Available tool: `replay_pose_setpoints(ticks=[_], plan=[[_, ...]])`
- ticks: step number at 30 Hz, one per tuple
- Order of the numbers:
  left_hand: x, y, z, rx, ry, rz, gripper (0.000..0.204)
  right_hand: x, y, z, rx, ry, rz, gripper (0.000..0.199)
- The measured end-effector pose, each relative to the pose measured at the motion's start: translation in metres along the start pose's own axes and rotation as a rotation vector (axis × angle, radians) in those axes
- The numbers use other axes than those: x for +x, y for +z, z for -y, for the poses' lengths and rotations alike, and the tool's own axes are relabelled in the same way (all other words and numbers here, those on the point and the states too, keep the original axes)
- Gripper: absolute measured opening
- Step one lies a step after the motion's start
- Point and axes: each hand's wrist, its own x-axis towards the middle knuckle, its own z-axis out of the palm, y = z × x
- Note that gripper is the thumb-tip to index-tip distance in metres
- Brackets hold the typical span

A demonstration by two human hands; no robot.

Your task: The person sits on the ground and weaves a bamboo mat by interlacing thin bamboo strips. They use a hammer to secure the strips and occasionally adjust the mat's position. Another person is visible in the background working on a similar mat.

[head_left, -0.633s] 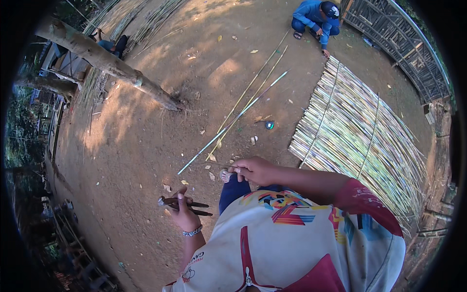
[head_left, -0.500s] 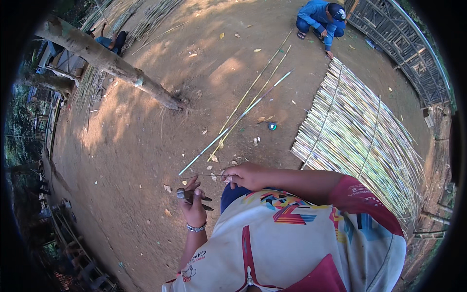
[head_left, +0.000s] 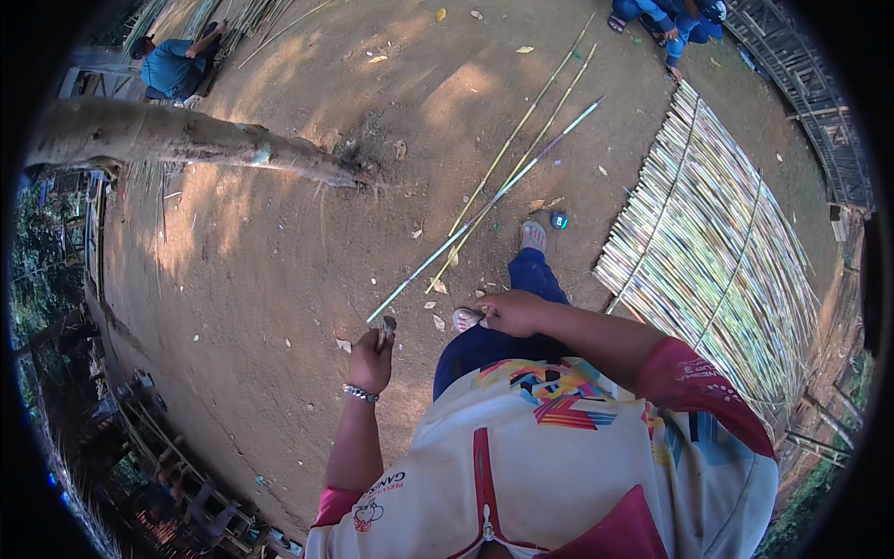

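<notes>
While the left hand (head_left: 371, 366) is wrapped firmly around a hand tool with a metal head, which looks like pincers (head_left: 386, 333), this tool points upward, above bare brown ground (head_left: 270, 307). Its head is just below the near end of a pale, partly dark pole (head_left: 521, 175), but I cannot tell if they touch. A bracelet (head_left: 361, 393) circles the left wrist.

The right hand (head_left: 514, 312) is bent narrow, with its fingers close together, in front of the dark blue trousers (head_left: 535, 275); whether they pinch something thin, I cannot tell. One foot (head_left: 466, 319) appears just beside these fingertips.

Farther out, the pale pole lies across two thin yellowish poles (head_left: 487, 180). Near them, a small dark and green tape measure (head_left: 559, 220) rests on the ground beside the other foot (head_left: 533, 237).

To the right is spread a mat of bamboo slats (head_left: 712, 242), bound by two dark cross lines. At its far corner, a co-worker (head_left: 684, 23) in blue reaches one hand down. At the upper left, behind a tree trunk (head_left: 186, 135), another person (head_left: 175, 67) sits near long stalks (head_left: 261, 17).
</notes>
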Motion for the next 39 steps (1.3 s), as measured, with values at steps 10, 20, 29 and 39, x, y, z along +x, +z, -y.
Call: replay_pose_setpoints(ticks=[10,20,29,39], plan=[[0.005,0.103,0.070,0.093,-0.706,0.342,0.031,0.184,-0.132,-0.300,0.510,0.545,-0.189,0.038],[0.110,0.239,0.004,-0.009,-0.793,0.694,0.034,0.439,-0.171,-0.529,-0.044,0.620,-0.429,0.031],[0.201,0.281,-0.008,-0.086,-0.941,0.566,0.028,0.497,-0.191,-0.541,0.340,1.093,-0.777,0.047],[0.184,0.299,0.033,-0.228,-0.649,0.390,0.020,0.535,-0.215,-0.588,0.716,0.653,-1.343,0.046]])
